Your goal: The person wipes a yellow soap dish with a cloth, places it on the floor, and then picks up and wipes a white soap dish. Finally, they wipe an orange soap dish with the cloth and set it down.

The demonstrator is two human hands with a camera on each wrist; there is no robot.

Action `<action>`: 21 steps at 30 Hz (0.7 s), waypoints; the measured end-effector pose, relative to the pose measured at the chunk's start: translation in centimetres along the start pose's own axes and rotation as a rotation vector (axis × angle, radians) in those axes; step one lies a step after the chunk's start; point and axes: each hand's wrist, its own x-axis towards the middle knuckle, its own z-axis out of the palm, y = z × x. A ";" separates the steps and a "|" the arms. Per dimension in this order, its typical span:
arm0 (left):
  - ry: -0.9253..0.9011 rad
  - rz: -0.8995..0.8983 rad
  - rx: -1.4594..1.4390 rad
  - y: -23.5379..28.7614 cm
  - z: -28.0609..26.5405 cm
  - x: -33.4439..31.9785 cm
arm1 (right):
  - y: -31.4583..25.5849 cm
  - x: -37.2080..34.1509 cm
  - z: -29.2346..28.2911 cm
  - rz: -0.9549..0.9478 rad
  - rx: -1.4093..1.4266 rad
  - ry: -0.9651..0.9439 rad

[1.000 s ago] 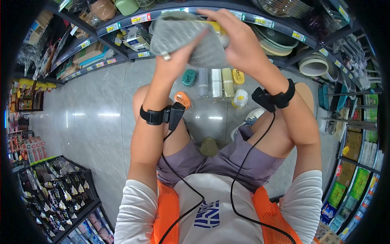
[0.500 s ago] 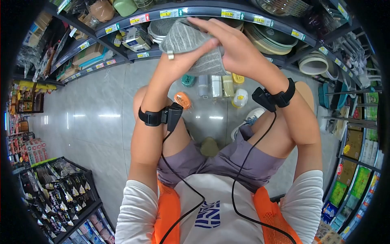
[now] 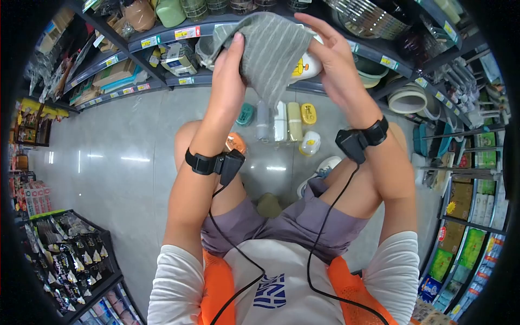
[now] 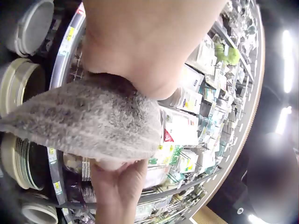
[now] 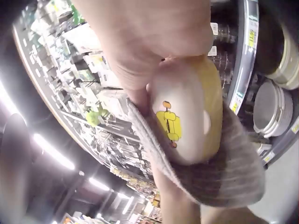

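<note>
My left hand (image 3: 230,70) holds a grey striped cloth (image 3: 271,51), the thumb lying over its near side. In the left wrist view the cloth (image 4: 93,116) spreads below the wrist and shows a fuzzy pile. My right hand (image 3: 338,59) grips an oval soap box (image 3: 307,66), white with a yellow side and a yellow cartoon print. The right wrist view shows the cloth (image 5: 233,172) wrapped behind and under the soap box (image 5: 180,116). Both hands are raised in front of the shelf, and the fingers behind the cloth are hidden.
On the floor below lie a teal box (image 3: 245,115), an orange box (image 3: 235,142), a yellow box (image 3: 308,114), a white box (image 3: 310,143) and several wrapped rolls (image 3: 294,122). A store shelf (image 3: 162,40) curves across the front; a black display rack (image 3: 70,260) stands at lower left.
Half a second ago the hands were close together around the folded cloth. They have moved apart, the cloth hangs spread out, and the white soap box shows at the right hand.
</note>
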 end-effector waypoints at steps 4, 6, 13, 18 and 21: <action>0.039 -0.095 -0.254 -0.8 0.4 -0.1 | 2.0 0.0 0.4 -0.147 -0.273 0.040; 0.053 -0.118 -0.369 -0.3 -0.2 0.5 | 1.6 -0.2 1.3 -0.340 -0.645 -0.036; 0.114 -0.195 -0.645 1.2 -2.6 1.4 | -1.0 -1.7 4.4 -0.675 -1.161 -0.127; 0.094 0.010 -0.635 -0.2 -6.8 4.3 | -3.3 -0.1 4.9 -0.891 -1.197 0.007; -0.024 -0.052 -0.834 -1.9 -8.3 4.1 | -6.4 2.4 5.8 -1.073 -1.195 0.145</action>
